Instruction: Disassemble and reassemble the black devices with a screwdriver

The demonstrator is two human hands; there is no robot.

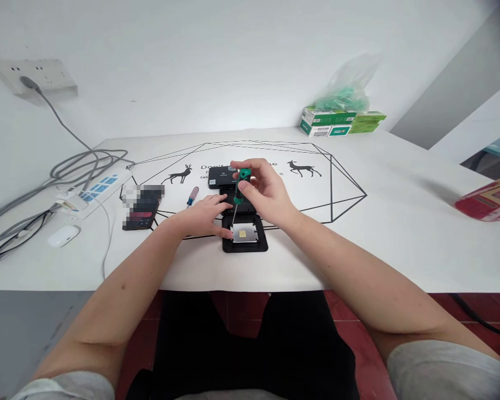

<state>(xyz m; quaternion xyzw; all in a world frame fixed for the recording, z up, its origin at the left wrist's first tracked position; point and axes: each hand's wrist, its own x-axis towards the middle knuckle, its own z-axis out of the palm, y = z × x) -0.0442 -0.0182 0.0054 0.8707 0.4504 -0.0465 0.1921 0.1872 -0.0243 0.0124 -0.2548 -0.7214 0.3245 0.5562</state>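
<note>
In my right hand [263, 186] I hold a green-handled screwdriver [244, 180] upright, fingers and thumb wrapped round its handle. Its thin shaft points down at the upper left corner of a silver metal plate [252, 235] with a pale yellow square. That plate sits inside a black casing [245, 248]. My left hand [206, 215] rests at the casing's left side with fingers spread. Its thumb touches the plate's left edge, and its fingertips lie on a black part [245, 208] just behind. Whether the screwdriver's tip touches a screw is too small to tell.
Behind lies a flat black case [219, 178]. A second screwdriver [193, 196] with a clear handle is left of it. Further left are a phone [144, 208], a white earbud case [64, 236], glasses [20, 236] and a power strip [106, 191] with cables. Green boxes [328, 122] stand back right.
</note>
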